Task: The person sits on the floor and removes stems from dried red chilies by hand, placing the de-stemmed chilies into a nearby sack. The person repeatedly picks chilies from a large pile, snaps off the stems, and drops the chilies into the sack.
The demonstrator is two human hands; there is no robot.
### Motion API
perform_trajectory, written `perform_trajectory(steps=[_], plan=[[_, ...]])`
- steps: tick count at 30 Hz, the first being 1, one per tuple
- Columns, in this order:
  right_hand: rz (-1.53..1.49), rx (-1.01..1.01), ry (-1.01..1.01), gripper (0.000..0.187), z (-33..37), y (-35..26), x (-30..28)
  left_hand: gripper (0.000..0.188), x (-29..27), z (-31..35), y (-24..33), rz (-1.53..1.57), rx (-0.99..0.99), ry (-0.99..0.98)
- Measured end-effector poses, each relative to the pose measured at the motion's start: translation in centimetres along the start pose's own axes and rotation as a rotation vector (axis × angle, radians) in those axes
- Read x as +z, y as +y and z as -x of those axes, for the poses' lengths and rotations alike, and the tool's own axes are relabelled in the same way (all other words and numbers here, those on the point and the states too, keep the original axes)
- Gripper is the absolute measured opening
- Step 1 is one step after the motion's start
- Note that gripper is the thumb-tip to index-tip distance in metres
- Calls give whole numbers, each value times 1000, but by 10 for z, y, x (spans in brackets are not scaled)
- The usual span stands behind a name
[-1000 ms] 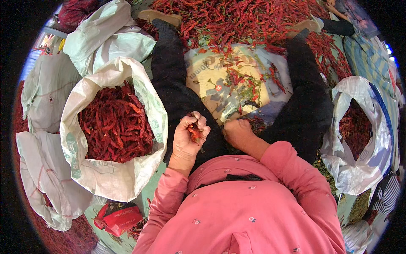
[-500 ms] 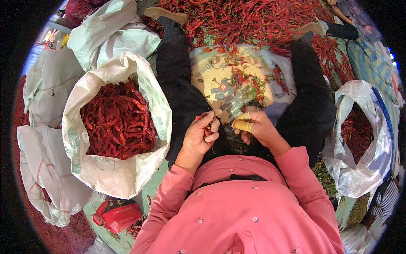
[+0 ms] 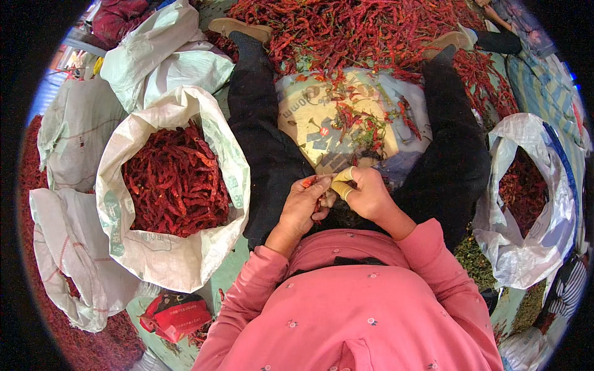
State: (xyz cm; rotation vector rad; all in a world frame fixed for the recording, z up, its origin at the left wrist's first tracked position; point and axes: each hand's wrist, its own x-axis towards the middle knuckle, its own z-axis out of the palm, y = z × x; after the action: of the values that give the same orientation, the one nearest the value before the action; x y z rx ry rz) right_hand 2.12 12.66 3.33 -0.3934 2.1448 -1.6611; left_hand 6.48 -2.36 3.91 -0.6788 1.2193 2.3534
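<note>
Dried red chillies are in my left hand, its fingers curled round them and its thumb and forefinger pinched at the tip. Yellow coverings wrap the thumb and a finger of my right hand. That hand is closed in a pinch and meets the left fingertips; whatever lies between its fingers is too small or hidden to name. Just beyond both hands, a printed yellowish sheet lies between my legs, with loose chillies and green stems scattered over it.
On my left stands an open white sack holding dark red chillies. Another open sack with chillies is at the right. A large chilli heap spreads beyond my feet. A red bag sits at lower left, near more white sacks.
My right hand has moved left and its fingertips now meet those of my left hand; before, they were apart. The left hand still holds chillies.
</note>
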Motion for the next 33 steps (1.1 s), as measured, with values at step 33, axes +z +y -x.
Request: perform_trajectory(steps=[33], plan=[[-284,425,-333,9,2,-25,4,18,-11,-22,3,602,120,87]])
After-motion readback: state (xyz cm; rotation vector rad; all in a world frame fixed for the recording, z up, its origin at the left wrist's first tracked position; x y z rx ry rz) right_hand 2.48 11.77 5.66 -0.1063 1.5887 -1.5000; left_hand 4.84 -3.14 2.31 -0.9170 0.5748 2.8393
